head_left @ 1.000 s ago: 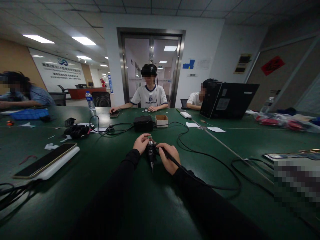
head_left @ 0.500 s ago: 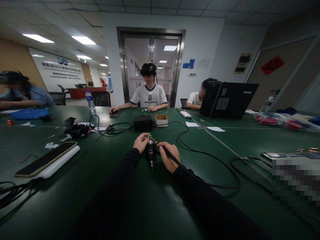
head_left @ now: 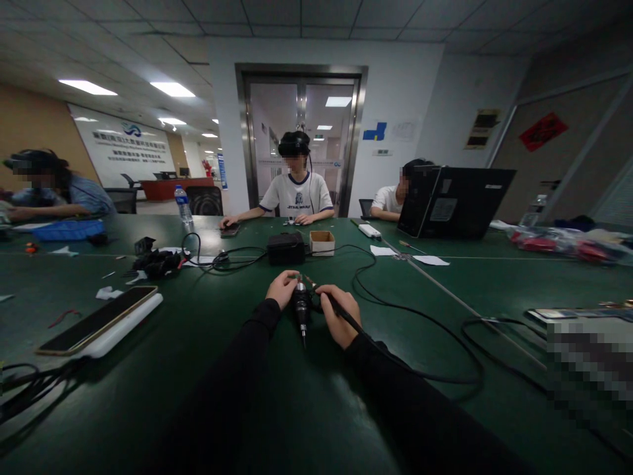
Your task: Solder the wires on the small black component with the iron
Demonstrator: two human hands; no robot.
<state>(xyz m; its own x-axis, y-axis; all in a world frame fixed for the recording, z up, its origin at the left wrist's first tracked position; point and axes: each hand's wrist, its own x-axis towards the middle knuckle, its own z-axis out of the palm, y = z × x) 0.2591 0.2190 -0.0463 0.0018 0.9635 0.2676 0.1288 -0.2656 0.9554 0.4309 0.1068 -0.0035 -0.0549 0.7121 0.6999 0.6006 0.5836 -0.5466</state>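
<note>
Holds a thin black pen-like tool [head_left: 347,318] in the right hand [head_left: 342,310], with thumb and fingers closed snugly round it, much like holding a crayon. Points the tool in toward the left hand [head_left: 283,289], near the far end of a black pointed thing [head_left: 302,303]. Has that black pointed thing right between both hands, over the green table [head_left: 297,409], with a thin metal tip turned back toward the camera. Bends the left fingers in close by the far end, at a tiny piece [head_left: 299,278] (too small to name). Cannot tell a real pinch from a light touch there, with the left fingers nearly together.

Has a black cord [head_left: 445,379] trailing along the right sleeve and looping over the table. Just past the hands, has a black box [head_left: 285,249], with a small open box [head_left: 322,251] just beside it. Off to the left, has a dark phone [head_left: 99,320] touching a white slab [head_left: 126,326], and farther back, some black gear [head_left: 158,262]. Off to the right, has white paper [head_left: 431,260] lying flat and a big black laptop [head_left: 459,201] standing open. Faces a person in a white shirt [head_left: 297,194] across the table.
</note>
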